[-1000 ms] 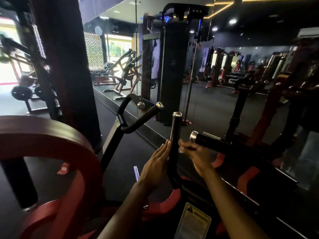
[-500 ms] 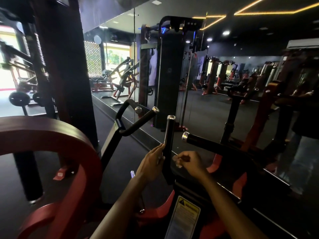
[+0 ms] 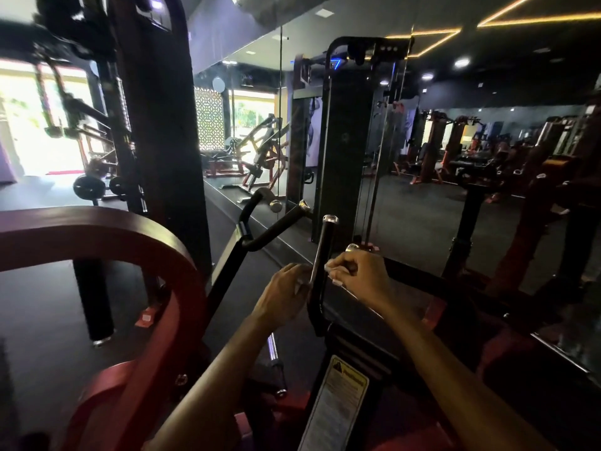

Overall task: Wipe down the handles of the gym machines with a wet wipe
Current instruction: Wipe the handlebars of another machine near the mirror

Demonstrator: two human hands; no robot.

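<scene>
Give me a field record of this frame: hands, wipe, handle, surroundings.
left hand: fingers against the left side of the upright handle, a bit of white wipe showing at the fingertips
right hand: curled, pinching the wet wipe just right of the handle
upright handle: black, chrome end cap, between both hands
angled handle: black, further left, untouched
warning label: on the frame below the handle
red frame: curved, at left
mirror: ahead, reflecting the gym

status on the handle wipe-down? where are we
Done: nothing provably; no handle looks visibly wiped. In hand: left hand and right hand flank the upright handle, pale wipe pinched in the right. Left: the angled handle beyond looks untouched.
</scene>
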